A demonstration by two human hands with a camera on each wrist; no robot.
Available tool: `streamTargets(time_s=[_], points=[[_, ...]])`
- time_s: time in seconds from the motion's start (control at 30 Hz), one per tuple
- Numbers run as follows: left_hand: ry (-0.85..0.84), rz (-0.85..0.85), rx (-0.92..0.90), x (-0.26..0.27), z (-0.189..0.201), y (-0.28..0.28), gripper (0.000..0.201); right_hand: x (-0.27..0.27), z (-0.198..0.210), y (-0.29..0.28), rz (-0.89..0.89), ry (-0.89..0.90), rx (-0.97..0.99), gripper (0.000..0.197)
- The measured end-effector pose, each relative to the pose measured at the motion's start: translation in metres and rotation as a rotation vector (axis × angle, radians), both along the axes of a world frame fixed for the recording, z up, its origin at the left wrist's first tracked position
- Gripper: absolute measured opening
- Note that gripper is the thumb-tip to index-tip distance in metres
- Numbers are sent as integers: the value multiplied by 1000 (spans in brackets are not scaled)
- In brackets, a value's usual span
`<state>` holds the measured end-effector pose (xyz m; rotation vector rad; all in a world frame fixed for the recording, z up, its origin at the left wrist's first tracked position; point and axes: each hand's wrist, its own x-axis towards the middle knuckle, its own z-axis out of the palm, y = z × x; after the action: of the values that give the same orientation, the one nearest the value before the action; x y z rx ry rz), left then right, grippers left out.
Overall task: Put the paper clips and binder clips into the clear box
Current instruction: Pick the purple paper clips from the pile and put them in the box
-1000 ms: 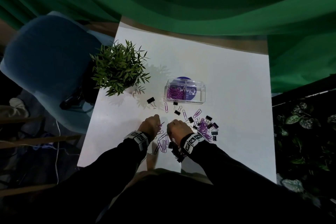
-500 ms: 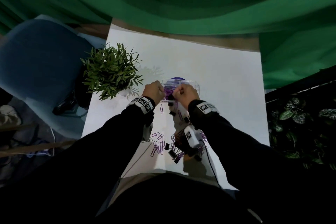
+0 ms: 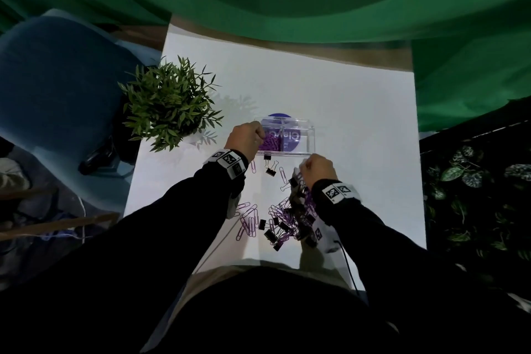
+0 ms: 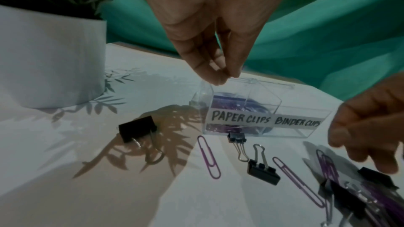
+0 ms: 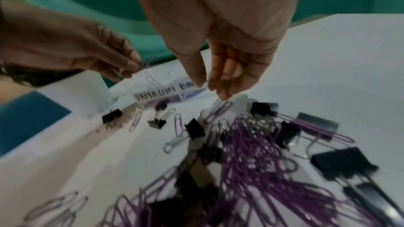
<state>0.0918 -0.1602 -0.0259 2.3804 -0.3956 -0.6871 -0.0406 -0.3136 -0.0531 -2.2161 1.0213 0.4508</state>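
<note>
White table (image 3: 344, 112) carries everything; one potted plant (image 3: 169, 103) stands at its left edge, and one clear box (image 3: 309, 138) sits mid-table, two compartments labelled PAPER CLIPS and BINDER CLIPS. Purple paper clips (image 3: 271, 142) fill the left compartment; the right one looks bare of clips. Near the person lies one mixed heap (image 3: 284, 221) of purple paper clips and black binder clips, too tangled to count. Between heap and box: two binder clips (image 4: 263, 172) and two loose paper clips (image 4: 208, 157); a third binder clip (image 4: 137, 129) lies near the pot. Left hand (image 3: 245, 139) hovers over the box's left compartment, fingertips pinching one paper clip (image 5: 146, 62). Right hand (image 3: 319, 168) hangs over the heap's far end, fingers pointing down, slack, holding nothing.
</note>
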Motion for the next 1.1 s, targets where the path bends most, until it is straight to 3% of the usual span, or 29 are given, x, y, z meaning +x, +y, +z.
streamTargets(time_s=[0.1, 0.2, 0.4, 0.53, 0.73, 0.93, 1.03, 1.1], points=[[-59, -58, 87, 1, 1, -5, 14, 1, -12, 8, 36, 141, -26, 48], [-150, -87, 101, -7, 5, 0, 5, 9, -15, 20, 217, 103, -137, 64], [-228, -345, 151, -44, -16, 35, 9, 11, -26, 43, 574, 35, -178, 45], [-255, -573, 334, -42, -47, 46, 43, 3, -28, 45, 615, 24, -194, 31], [-360, -713, 356, -37, -54, 53, 35, -4, -22, 41, 631, 84, -163, 30], [-231, -644, 448, -54, -42, 67, 29, -8, -18, 35, 572, 34, -51, 20], [-18, -507, 370, -72, -38, 81, 11, -10, -12, 34, 447, -71, 40, 13], [93, -466, 369, -83, -36, 90, 15, -6, -2, 35, 374, -160, 98, 7]])
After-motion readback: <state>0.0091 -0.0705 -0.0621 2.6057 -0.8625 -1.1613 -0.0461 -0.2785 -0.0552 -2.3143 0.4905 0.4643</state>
